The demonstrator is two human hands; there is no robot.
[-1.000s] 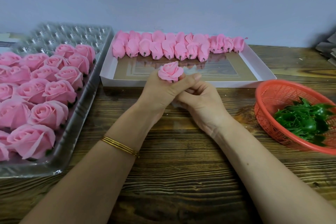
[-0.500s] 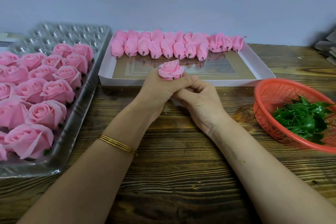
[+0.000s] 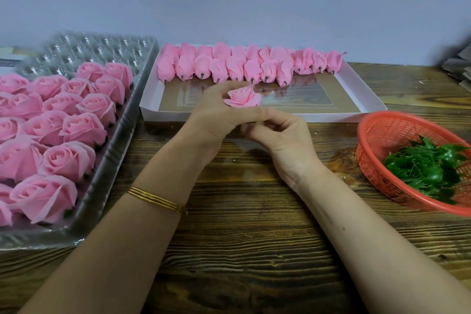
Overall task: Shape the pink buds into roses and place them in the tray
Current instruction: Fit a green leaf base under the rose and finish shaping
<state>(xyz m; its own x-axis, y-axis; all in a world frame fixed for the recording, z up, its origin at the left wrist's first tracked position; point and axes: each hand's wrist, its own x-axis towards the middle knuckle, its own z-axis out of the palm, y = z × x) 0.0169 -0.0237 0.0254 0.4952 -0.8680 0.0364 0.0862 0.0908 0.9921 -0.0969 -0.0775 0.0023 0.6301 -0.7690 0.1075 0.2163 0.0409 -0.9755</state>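
My left hand [image 3: 216,112] grips a half-opened pink bud [image 3: 243,97] at the table's middle, petals facing up. My right hand [image 3: 280,135] sits just under and to the right of it, fingers curled toward the bud's base; what they pinch is hidden. A clear plastic tray [image 3: 119,135] on the left holds several finished pink roses [image 3: 68,160]. A white box [image 3: 356,89] behind my hands holds a row of several closed pink buds [image 3: 229,66].
An orange mesh basket [image 3: 377,135] with green leaf pieces [image 3: 428,168] stands at the right. The tray's far cells [image 3: 102,46] hold nothing. A stack of grey sheets [image 3: 458,64] lies at the far right edge. Dark wooden tabletop [image 3: 242,250] lies in front.
The bud has opened wider and tilted slightly right. My left-hand fingers shifted around its petals, and my right hand stayed under it.
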